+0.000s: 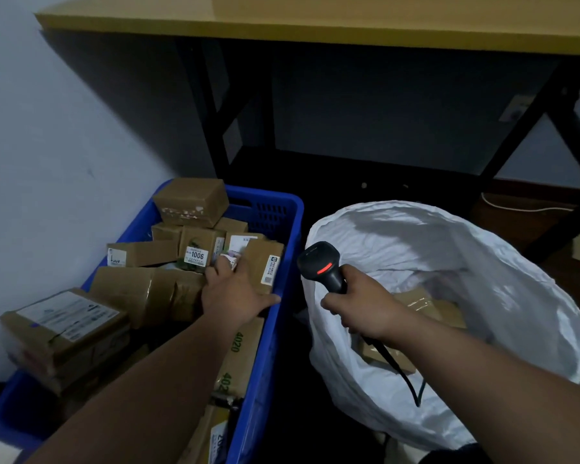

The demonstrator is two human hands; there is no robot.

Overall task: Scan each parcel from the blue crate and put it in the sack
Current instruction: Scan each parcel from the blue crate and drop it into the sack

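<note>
The blue crate (283, 226) on the left is heaped with several brown cardboard parcels. My left hand (235, 293) reaches into it and rests on the pile. Its fingertips touch a small white-wrapped parcel (231, 259), and its thumb is spread toward a labelled brown parcel (265, 262) by the crate's right wall. My right hand (362, 303) grips the handle of a black barcode scanner (320, 262). The scanner's red light is lit and its head points toward the crate. The white sack (503, 283) stands open on the right with brown parcels (432, 308) inside it.
A yellow-topped table (315, 21) with black legs (211, 112) stands behind the crate and sack. A pale wall (47, 145) lies to the left. The scanner's black cable (409, 380) hangs down into the sack. A large parcel (64, 326) sits at the crate's near left.
</note>
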